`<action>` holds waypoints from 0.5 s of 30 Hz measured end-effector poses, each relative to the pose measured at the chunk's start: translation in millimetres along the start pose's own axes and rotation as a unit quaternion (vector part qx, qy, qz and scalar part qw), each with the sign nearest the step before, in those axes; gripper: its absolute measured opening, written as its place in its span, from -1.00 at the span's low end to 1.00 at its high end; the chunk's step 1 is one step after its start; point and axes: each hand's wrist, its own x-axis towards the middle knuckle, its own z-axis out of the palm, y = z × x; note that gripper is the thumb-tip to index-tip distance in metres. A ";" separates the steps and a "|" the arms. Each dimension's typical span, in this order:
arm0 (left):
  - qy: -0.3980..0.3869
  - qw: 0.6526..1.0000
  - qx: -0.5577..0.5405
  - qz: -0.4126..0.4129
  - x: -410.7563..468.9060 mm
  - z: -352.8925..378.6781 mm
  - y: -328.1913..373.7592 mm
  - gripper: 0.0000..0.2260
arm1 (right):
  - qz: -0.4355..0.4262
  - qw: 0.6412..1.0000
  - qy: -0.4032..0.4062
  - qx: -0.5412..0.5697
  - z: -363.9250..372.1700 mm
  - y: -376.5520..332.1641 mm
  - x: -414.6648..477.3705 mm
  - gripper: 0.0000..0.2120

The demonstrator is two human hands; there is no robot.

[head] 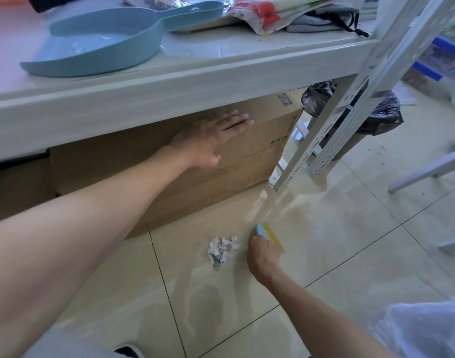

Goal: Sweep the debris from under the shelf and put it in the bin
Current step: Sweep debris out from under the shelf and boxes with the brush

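A small heap of torn white paper debris (pixel 223 248) lies on the tiled floor in front of a cardboard box (pixel 169 182) that sits under the shelf (pixel 169 81). My right hand (pixel 262 257) grips a small blue brush with yellow bristles (pixel 269 235), its bristles on the floor just right of the debris. My left hand (pixel 216 135) lies flat with straight fingers against the face of the box. A light blue dustpan (pixel 110 40) rests on top of the shelf. A bin with a black liner (pixel 376 117) stands behind the shelf post.
A perforated white metal shelf post (pixel 332 120) slants down to the floor right of the box. Printed bags and grey cloth (pixel 293 14) lie on the shelf top. A grey chair leg (pixel 428 171) and a white plastic bag (pixel 428 329) are on the right.
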 end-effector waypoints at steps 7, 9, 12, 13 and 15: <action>0.003 1.000 -0.009 0.007 1.3 2.7 -2.9 -0.10 | -0.126 0.992 -0.012 0.017 11.6 -77.9 -31.0 -0.70; 0.002 1.000 -0.013 0.011 1.2 2.8 -2.8 -0.09 | -0.144 0.989 -0.015 -0.001 13.2 -84.0 -38.8 -0.69; 0.003 1.000 -0.023 0.007 -1.2 -2.2 -1.2 -0.10 | -0.139 0.990 -0.009 -0.002 4.4 -78.9 -45.9 -0.68; 0.002 1.000 -0.028 0.006 -2.4 -4.9 0.6 -0.12 | -0.135 0.991 -0.001 -0.002 -1.1 -74.7 -47.8 -0.68; 0.001 0.999 -0.047 -0.009 -6.2 -9.6 5.9 -0.15 | -0.120 0.993 0.014 0.000 -13.8 -64.8 -52.1 -0.69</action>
